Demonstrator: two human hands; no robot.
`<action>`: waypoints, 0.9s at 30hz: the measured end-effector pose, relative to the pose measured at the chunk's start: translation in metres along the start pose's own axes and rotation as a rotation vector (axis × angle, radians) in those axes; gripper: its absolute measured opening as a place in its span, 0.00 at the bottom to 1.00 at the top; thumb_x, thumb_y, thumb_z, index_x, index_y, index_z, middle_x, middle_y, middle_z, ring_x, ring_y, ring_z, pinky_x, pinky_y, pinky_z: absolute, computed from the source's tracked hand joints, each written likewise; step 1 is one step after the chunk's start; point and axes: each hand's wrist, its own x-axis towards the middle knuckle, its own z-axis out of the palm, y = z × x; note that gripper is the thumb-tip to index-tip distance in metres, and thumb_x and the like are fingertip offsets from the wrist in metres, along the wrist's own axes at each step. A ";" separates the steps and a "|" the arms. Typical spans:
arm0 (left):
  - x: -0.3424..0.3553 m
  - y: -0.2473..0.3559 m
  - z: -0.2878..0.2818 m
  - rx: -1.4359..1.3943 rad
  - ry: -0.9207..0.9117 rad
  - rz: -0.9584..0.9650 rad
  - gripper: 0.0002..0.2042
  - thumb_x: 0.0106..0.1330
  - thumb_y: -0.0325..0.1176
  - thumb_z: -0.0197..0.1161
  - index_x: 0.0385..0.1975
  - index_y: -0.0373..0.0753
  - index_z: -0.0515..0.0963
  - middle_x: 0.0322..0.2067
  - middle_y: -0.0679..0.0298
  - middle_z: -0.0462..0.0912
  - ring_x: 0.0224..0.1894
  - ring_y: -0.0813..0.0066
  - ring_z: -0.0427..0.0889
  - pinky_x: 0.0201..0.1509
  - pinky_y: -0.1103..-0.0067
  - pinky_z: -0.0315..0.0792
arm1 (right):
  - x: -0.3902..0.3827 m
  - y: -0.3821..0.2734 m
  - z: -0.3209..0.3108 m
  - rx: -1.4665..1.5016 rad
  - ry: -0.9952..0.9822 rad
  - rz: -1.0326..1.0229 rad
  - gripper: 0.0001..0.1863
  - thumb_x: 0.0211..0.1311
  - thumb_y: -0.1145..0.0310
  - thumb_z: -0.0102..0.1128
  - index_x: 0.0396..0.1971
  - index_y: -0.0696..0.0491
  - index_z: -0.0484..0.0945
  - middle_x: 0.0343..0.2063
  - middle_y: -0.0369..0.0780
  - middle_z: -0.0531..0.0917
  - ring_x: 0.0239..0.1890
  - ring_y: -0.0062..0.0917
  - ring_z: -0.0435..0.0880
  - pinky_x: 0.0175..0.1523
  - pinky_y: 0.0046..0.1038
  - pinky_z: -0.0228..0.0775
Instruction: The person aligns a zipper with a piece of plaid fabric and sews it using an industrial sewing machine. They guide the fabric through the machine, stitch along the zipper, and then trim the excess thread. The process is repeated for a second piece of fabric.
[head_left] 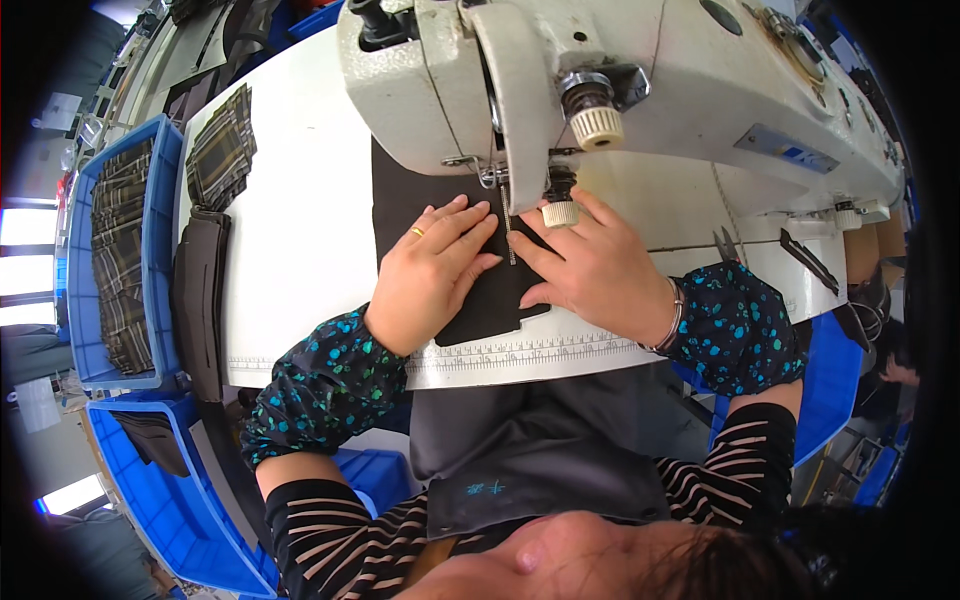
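Under the white sewing machine [650, 70] lies a dark fabric piece [470, 315] with a light zipper [512, 250] running lengthwise up to the presser foot [494, 178]. My left hand [430, 270] rests on the fabric left of the zipper, fingers lying flat and slightly curved. My right hand [590, 270] lies to the right of it, fingers spread, the index fingertip touching beside the zipper.
A ruler strip [500, 358] runs along the table's front edge. At left are plaid pieces [218, 145], a dark stack [200, 300] and blue bins [165, 190]. Scissors [728, 243] lie right of the machine. Part of another person [895, 370] shows at far right.
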 end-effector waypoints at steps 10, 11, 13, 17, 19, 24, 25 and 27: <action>0.005 0.005 -0.004 0.130 -0.079 0.068 0.28 0.60 0.42 0.74 0.59 0.35 0.83 0.60 0.57 0.82 0.64 0.53 0.79 0.65 0.66 0.76 | 0.001 -0.002 0.002 -0.030 -0.008 0.006 0.37 0.44 0.48 0.78 0.52 0.57 0.83 0.47 0.41 0.85 0.58 0.36 0.81 0.69 0.45 0.69; 0.007 0.005 -0.004 0.134 -0.081 0.057 0.28 0.60 0.42 0.74 0.59 0.36 0.83 0.60 0.57 0.82 0.64 0.53 0.79 0.65 0.66 0.76 | 0.002 -0.001 0.002 -0.030 0.002 0.005 0.37 0.44 0.48 0.79 0.52 0.57 0.84 0.47 0.41 0.86 0.58 0.36 0.81 0.69 0.45 0.69; 0.011 0.004 -0.006 0.143 -0.086 0.035 0.28 0.60 0.43 0.74 0.60 0.37 0.83 0.60 0.58 0.83 0.63 0.54 0.80 0.64 0.66 0.76 | 0.004 0.002 0.003 -0.019 0.017 0.010 0.36 0.44 0.48 0.79 0.50 0.57 0.84 0.46 0.41 0.86 0.58 0.36 0.81 0.69 0.45 0.69; 0.019 -0.005 -0.003 0.175 -0.037 0.075 0.28 0.60 0.43 0.74 0.60 0.38 0.83 0.59 0.59 0.83 0.63 0.55 0.80 0.63 0.66 0.76 | 0.007 0.009 0.007 -0.003 0.023 0.040 0.33 0.43 0.48 0.79 0.47 0.54 0.86 0.45 0.41 0.86 0.58 0.37 0.81 0.69 0.45 0.69; 0.021 -0.007 -0.003 0.176 -0.025 0.068 0.27 0.60 0.43 0.74 0.59 0.38 0.83 0.58 0.59 0.84 0.63 0.56 0.80 0.63 0.65 0.76 | 0.008 0.011 0.007 -0.004 0.018 0.048 0.31 0.44 0.49 0.79 0.46 0.54 0.86 0.45 0.41 0.86 0.58 0.37 0.81 0.68 0.45 0.69; 0.011 0.001 -0.002 0.113 -0.023 0.053 0.26 0.60 0.41 0.75 0.56 0.35 0.84 0.57 0.58 0.85 0.62 0.55 0.82 0.64 0.64 0.76 | 0.006 0.010 0.005 0.007 0.032 0.039 0.30 0.46 0.49 0.78 0.46 0.54 0.86 0.44 0.41 0.86 0.58 0.37 0.81 0.68 0.44 0.69; 0.007 0.004 -0.003 0.094 -0.034 0.049 0.25 0.60 0.41 0.75 0.56 0.35 0.84 0.57 0.58 0.85 0.62 0.55 0.82 0.64 0.64 0.76 | 0.005 0.007 0.004 0.003 0.024 0.035 0.30 0.47 0.50 0.77 0.47 0.55 0.86 0.44 0.41 0.86 0.58 0.37 0.81 0.69 0.44 0.69; -0.001 0.010 -0.002 0.100 -0.032 0.076 0.25 0.60 0.39 0.75 0.55 0.34 0.84 0.57 0.57 0.85 0.63 0.55 0.82 0.66 0.63 0.76 | 0.000 -0.002 0.000 -0.006 0.005 0.022 0.31 0.49 0.50 0.76 0.49 0.55 0.85 0.45 0.41 0.86 0.58 0.36 0.81 0.69 0.44 0.69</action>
